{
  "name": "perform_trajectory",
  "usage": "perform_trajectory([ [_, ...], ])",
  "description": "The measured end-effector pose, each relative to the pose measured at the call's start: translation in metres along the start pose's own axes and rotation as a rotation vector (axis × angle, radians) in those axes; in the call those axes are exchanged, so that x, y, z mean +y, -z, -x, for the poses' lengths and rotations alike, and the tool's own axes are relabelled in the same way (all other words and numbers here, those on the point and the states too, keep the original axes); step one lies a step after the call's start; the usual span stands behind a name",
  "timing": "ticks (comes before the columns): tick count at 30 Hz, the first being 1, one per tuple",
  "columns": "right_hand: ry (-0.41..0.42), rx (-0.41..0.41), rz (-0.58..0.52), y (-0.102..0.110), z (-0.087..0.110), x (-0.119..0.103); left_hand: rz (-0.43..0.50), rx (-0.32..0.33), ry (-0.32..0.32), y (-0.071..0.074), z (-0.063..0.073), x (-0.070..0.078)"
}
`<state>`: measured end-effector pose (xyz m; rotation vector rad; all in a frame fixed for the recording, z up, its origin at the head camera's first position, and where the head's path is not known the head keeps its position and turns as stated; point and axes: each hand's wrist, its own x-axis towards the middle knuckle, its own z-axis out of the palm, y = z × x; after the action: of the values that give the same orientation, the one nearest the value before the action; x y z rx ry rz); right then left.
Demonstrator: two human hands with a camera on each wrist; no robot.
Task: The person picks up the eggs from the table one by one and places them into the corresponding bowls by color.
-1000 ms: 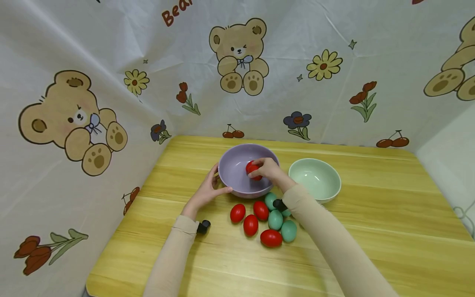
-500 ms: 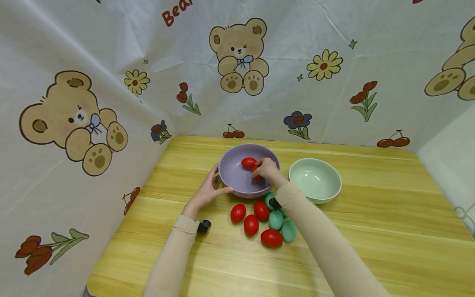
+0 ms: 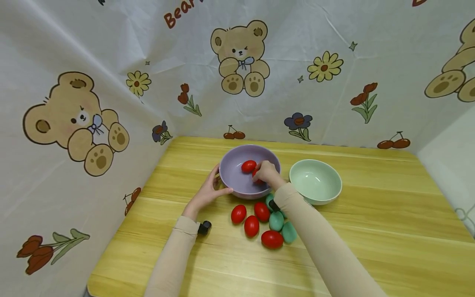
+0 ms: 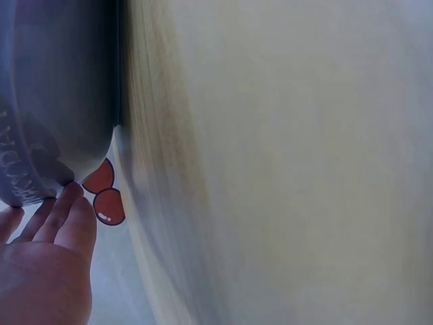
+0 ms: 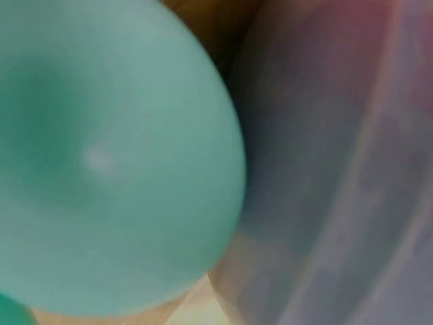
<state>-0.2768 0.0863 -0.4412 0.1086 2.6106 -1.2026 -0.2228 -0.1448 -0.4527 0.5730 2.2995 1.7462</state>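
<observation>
A purple bowl [image 3: 234, 175] stands on the table, with a red egg [image 3: 248, 166] lying inside it. My right hand [image 3: 268, 173] reaches over its right rim and grips a second red egg [image 3: 256, 176], partly hidden by the fingers, low inside the bowl. My left hand [image 3: 206, 193] rests against the bowl's left side, thumb along the front rim. In the left wrist view its nearly straight fingers [image 4: 76, 227] touch the bowl's outer wall. A green egg [image 5: 128, 162] fills much of the right wrist view, close beside the bowl [image 5: 318, 169].
Several red eggs [image 3: 251, 226] and green eggs [image 3: 276, 221] lie on the wooden table [image 3: 222, 264] in front of the purple bowl. A light green bowl [image 3: 315, 181] with nothing in it stands to the right. A bear-print sheet [image 3: 159, 53] hangs behind and at the left.
My right hand has shifted slightly right and down in the purple bowl with its egg. The other red egg there has come into fuller view. My left hand has stayed in place.
</observation>
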Motion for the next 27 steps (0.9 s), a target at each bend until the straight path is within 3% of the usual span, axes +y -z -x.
perform_trajectory([
  [5, 0.017, 0.008, 0.043, -0.002, -0.001, 0.001, 0.006, -0.005, 0.004, -0.001, 0.0, 0.001],
  [9, 0.001, 0.016, -0.011, -0.001, 0.001, -0.002, 0.007, -0.005, 0.002, -0.001, 0.0, 0.0],
  [14, -0.011, 0.061, -0.204, 0.004, 0.006, -0.006, 0.025, 0.002, 0.004, 0.0, -0.001, -0.001],
  [21, 0.074, 0.125, -0.529, 0.012, 0.018, -0.009, 0.024, 0.008, 0.004, -0.001, -0.001, -0.002],
  [27, 0.069, 0.065, -0.724, 0.019, 0.027, -0.005, 0.028, 0.011, 0.009, 0.0, -0.001, -0.003],
])
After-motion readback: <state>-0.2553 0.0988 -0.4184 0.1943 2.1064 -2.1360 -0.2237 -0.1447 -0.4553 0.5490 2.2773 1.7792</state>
